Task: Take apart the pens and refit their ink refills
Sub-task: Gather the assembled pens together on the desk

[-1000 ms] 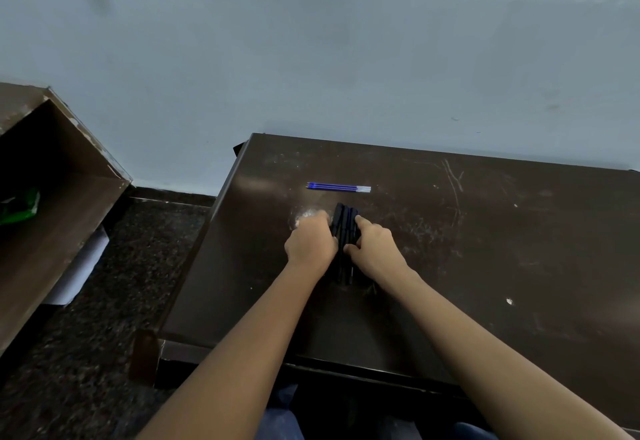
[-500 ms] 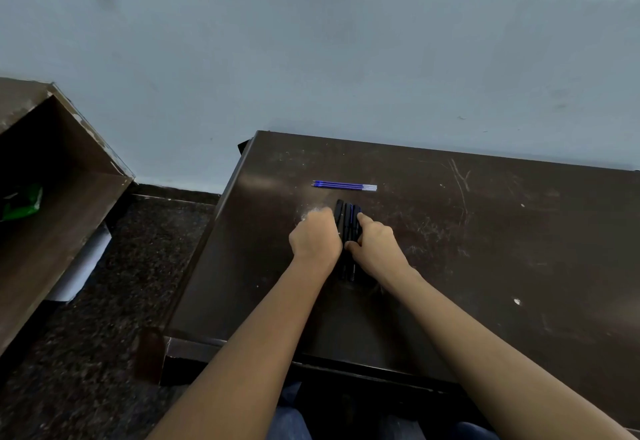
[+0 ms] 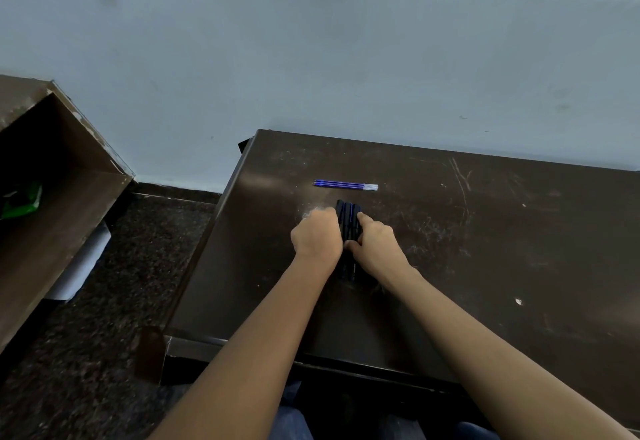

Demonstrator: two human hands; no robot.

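Toward the left side of the scratched dark worktop [image 3: 485, 266], a small bundle of dark pens [image 3: 348, 219] lies pointing away from the person, squeezed between both hands. The left hand [image 3: 317, 237] is curled against the bundle's left side. The right hand [image 3: 375, 249] clasps the right side, with its forefinger laid along the barrels and its thumb tucked at the near end. Just beyond the bundle, apart from it, the blue ink refills [image 3: 344, 185] lie crosswise in a tight row. The step in hand looks like squaring up the bundle or picking one pen out of it. To do that well, steady the bundle with one hand, lift a single barrel clear with the other, and unscrew it over the worktop so small parts cannot roll off the near left edge. Keep the sleeve and wrist away from the refills so their row is not scattered. Much is hard to read: the left hand's fingertips are hidden behind its knuckles, the number of pens cannot be counted, their near ends vanish between the wrists, and whether any pen is already opened cannot be told.
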